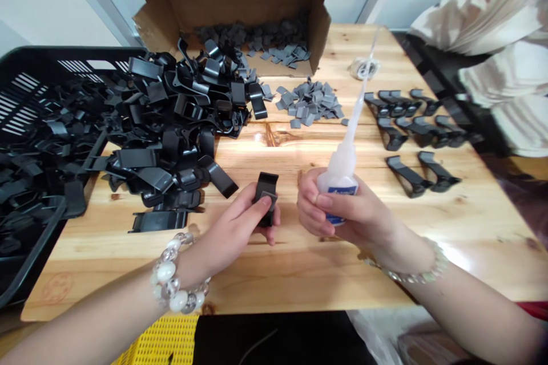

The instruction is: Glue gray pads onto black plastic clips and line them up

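My left hand [250, 211] is closed on a black plastic clip [267, 180], its thumb pressing a small grey pad [268, 197] against the clip's face. Wrapped in the fingers of my right hand [329, 205] is a glue bottle [341, 164] with a blue label. The bottle is upright, its long clear nozzle pointing up and away from me, apart from the clip. A big heap of similar black clips [171, 125] lies left of my left hand. Beyond both hands is a pile of loose grey pads [310, 101].
An open cardboard box [319, 34] with more grey pads stands at the back. A black plastic basket [38, 60] full of clips is at the left. Several clips [406, 174] lie in rows on the wooden table [299, 279] at right, near a tape roll [363, 68].
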`<state>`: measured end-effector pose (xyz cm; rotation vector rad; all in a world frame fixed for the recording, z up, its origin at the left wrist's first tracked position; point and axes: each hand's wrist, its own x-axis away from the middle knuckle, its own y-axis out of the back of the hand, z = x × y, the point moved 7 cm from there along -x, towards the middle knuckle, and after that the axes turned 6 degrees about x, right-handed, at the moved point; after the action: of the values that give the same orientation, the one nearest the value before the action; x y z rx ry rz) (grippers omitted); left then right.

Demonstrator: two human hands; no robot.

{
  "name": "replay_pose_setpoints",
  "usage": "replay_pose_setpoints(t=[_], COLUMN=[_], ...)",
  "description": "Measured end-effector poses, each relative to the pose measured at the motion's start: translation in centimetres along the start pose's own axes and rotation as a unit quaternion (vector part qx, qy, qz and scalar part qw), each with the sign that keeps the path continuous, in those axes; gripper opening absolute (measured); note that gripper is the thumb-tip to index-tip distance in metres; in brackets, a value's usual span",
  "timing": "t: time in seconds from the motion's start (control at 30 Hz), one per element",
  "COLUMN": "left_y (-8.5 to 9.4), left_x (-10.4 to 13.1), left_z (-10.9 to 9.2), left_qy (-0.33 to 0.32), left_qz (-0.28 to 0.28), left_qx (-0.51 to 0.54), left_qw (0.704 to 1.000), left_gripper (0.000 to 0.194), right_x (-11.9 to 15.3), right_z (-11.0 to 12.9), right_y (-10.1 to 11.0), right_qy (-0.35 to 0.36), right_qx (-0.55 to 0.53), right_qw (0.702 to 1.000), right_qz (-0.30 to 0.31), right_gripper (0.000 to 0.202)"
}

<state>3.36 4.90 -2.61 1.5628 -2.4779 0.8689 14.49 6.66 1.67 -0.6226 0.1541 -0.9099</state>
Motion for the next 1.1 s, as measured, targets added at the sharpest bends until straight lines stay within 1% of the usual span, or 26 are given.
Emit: replay_pose_setpoints(t=[0.17, 0.3, 0.43, 0.7, 0.87, 1.1], left_y=[0.15, 0.16, 0.03, 0.03, 0.06, 0.13], left_x=[-0.01, -0.01, 0.02, 0.05, -0.04, 0.0], left_z=[0.14, 0.17, 0.11, 0.1, 0.05, 0.03], left_qy=[0.004, 0.006, 0.007, 0.011, 0.009, 0.006], left_qz=[-0.01, -0.01, -0.002, -0.009, -0.007, -0.01], left_qx=[0.0, -0.005, -0.007, -0.004, -0.006, -0.005], left_qw=[1.0, 1.0, 1.0, 1.0, 1.0, 1.0], left_gripper=[0.017, 0.017, 0.016, 0.016, 0.016, 0.015], right_x=[0.01, 0.04, 0.16, 0.41, 0.51, 0.43], right_z=[0.2, 0.23, 0.41, 0.4, 0.36, 0.5], right_y=[-0.33, -0.41, -0.56, -0.41, -0.37, -0.45], right_qy=[0.004, 0.001, 0.014, 0.012, 0.003, 0.051], right_qx=[0.005, 0.01, 0.008, 0.015, 0.027, -0.005], right_qw=[1.0, 0.999, 0.999, 0.999, 0.999, 0.997], right_qz=[0.024, 0.032, 0.042, 0.034, 0.031, 0.064], right_gripper=[0.021, 0.02, 0.018, 0.012, 0.013, 0.008])
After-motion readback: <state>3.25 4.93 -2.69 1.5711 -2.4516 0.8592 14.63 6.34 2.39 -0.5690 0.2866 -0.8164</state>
